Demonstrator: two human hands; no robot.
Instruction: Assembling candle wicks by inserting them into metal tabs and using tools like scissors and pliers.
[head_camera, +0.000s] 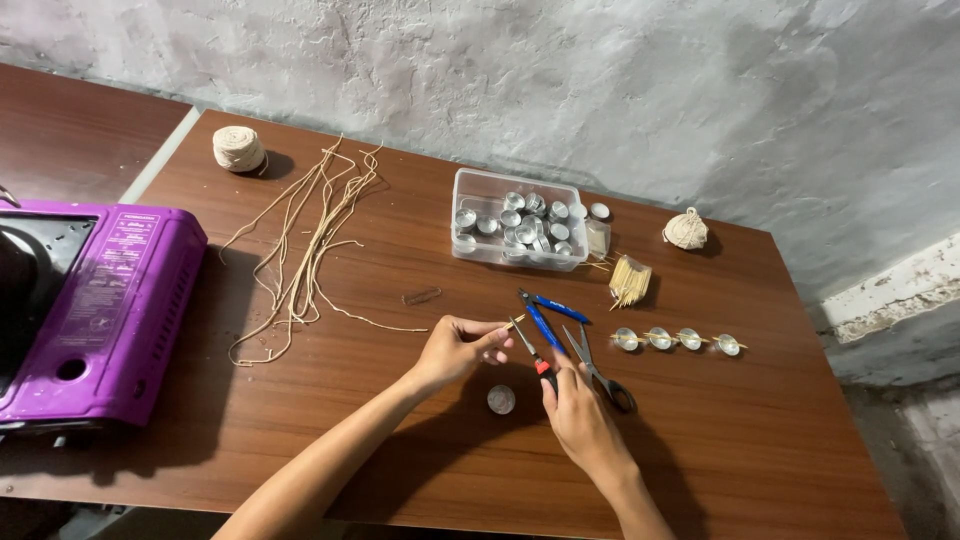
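My left hand (457, 349) pinches one end of a short pale wick piece (516, 321) above the brown table (700, 440). My right hand (578, 415) grips red-handled pliers (530, 348), whose tip meets the wick end. A small round metal cup (501, 399) lies on the table just below and between my hands. Blue-handled cutters (545, 318) and black-handled scissors (598, 366) lie right beside my right hand.
A clear plastic box (470, 190) of several metal cups stands at the back. Right of it lie a stick bundle (629, 280), a twine ball (686, 231) and a row of cups on sticks (676, 339). Loose wick strands (305, 250), another twine ball (238, 148) and a purple stove (100, 310) are left.
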